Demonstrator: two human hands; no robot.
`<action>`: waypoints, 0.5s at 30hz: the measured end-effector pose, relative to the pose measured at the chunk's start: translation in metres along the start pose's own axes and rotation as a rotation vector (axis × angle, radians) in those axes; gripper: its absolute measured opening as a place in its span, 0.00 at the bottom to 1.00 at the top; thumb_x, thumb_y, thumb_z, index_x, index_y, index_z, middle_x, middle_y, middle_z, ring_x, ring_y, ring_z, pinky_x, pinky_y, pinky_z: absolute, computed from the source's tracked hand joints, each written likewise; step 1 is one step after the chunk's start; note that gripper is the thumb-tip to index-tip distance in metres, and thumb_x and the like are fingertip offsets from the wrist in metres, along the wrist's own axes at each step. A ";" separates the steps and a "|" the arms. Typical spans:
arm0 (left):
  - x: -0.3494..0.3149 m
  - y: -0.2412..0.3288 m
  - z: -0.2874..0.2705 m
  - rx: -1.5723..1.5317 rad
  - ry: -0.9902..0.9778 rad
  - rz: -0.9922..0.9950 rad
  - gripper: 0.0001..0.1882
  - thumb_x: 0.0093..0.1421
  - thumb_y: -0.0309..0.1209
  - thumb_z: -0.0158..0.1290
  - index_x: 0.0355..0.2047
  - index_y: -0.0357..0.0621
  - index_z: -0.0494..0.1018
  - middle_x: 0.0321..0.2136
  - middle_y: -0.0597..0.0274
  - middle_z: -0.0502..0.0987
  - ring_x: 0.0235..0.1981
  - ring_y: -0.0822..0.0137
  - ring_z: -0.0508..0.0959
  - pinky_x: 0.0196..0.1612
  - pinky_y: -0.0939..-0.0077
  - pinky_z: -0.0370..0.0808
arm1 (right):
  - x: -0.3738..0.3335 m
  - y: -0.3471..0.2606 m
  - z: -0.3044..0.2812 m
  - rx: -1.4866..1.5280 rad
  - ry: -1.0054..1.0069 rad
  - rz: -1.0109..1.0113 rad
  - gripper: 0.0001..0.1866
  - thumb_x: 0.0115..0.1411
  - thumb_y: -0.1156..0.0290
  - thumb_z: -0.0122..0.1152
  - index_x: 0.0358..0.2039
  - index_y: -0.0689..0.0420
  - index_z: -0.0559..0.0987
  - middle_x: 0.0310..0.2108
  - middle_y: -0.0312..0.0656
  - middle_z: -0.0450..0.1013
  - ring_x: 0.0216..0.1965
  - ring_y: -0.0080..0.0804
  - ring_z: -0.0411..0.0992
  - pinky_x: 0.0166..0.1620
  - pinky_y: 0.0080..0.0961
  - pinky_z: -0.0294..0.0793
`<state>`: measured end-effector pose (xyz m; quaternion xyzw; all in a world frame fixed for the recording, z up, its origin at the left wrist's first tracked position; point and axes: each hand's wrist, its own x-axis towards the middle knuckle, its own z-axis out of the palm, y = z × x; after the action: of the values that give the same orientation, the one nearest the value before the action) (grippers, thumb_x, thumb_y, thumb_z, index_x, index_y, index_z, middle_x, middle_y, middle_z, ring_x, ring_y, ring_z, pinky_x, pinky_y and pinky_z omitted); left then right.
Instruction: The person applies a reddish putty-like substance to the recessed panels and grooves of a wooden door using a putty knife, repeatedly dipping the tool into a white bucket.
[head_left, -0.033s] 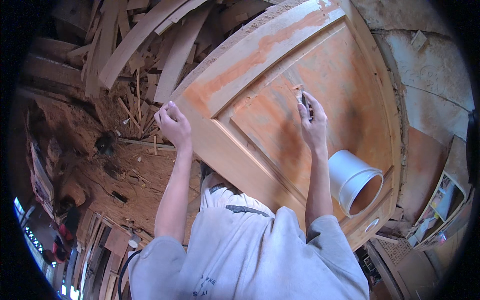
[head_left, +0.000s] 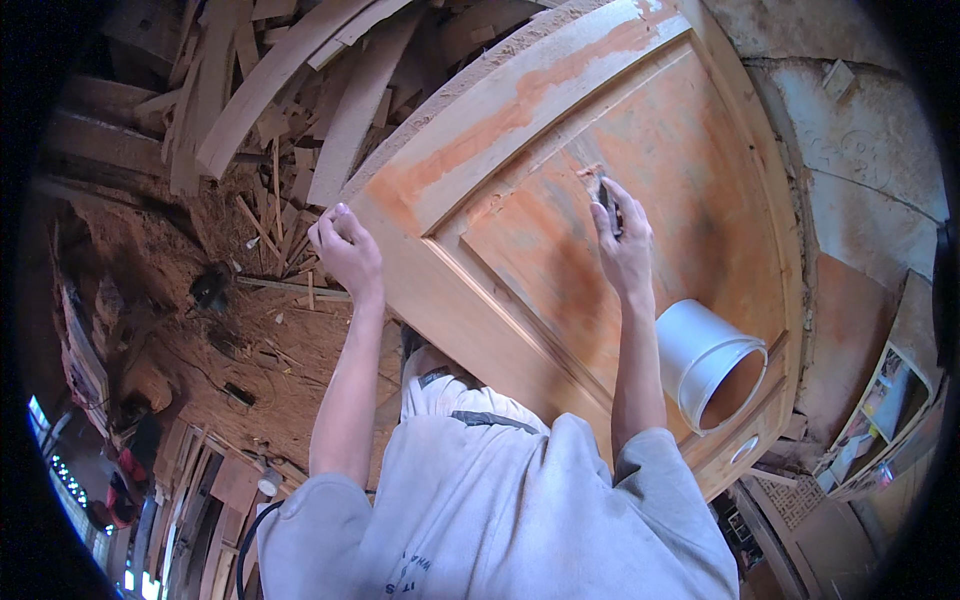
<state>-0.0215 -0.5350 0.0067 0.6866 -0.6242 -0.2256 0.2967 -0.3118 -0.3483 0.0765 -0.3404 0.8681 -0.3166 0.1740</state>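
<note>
My right hand [head_left: 628, 242] is closed around a small putty knife [head_left: 606, 196], its blade end close to the recessed panel of a wooden door [head_left: 400, 265]. A little clump of orange-brown filler [head_left: 589, 172] lies by the blade. Smears of the same colour cover much of the panel and the far rail. My left hand [head_left: 347, 245] is by the door's left corner with its fingers curled; whatever they may hold is hidden. A white bucket [head_left: 695, 350] lies tipped on its side on the door, right of my right forearm, with its mouth toward me.
Scrap boards and offcuts [head_left: 345, 140] are heaped beyond the door at the far left. Sawdust and wood bits cover the floor [head_left: 270, 345] on the left. Dusty pale sheets [head_left: 860, 170] lie along the right, and more planks [head_left: 190, 500] stand at the lower left.
My right hand has shifted slightly and the putty knife has tilted, its blade end now beside the filler clump. My left hand and the bucket stay where they were.
</note>
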 end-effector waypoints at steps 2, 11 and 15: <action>-0.001 -0.001 -0.004 0.008 -0.015 -0.018 0.21 0.70 0.42 0.47 0.38 0.32 0.74 0.36 0.47 0.72 0.37 0.51 0.74 0.42 0.58 0.71 | 0.010 -0.015 0.006 -0.061 -0.007 -0.078 0.20 0.64 0.65 0.62 0.55 0.52 0.76 0.39 0.50 0.76 0.39 0.44 0.78 0.44 0.36 0.77; -0.001 0.003 -0.003 -0.017 -0.035 -0.036 0.20 0.70 0.41 0.47 0.40 0.31 0.73 0.38 0.46 0.71 0.39 0.51 0.74 0.44 0.59 0.71 | 0.036 0.001 0.020 0.152 -0.025 0.044 0.19 0.67 0.65 0.60 0.57 0.53 0.75 0.37 0.40 0.73 0.32 0.27 0.73 0.37 0.26 0.74; 0.000 0.006 -0.007 -0.058 -0.045 -0.043 0.18 0.71 0.39 0.47 0.41 0.31 0.74 0.40 0.47 0.71 0.41 0.51 0.75 0.46 0.60 0.71 | 0.021 -0.008 0.012 0.562 -0.043 0.356 0.21 0.69 0.60 0.57 0.58 0.55 0.72 0.37 0.43 0.75 0.30 0.26 0.74 0.33 0.22 0.74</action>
<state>-0.0214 -0.5342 0.0162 0.6857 -0.6090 -0.2654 0.2976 -0.3167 -0.3731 0.0716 -0.1287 0.7889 -0.5010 0.3317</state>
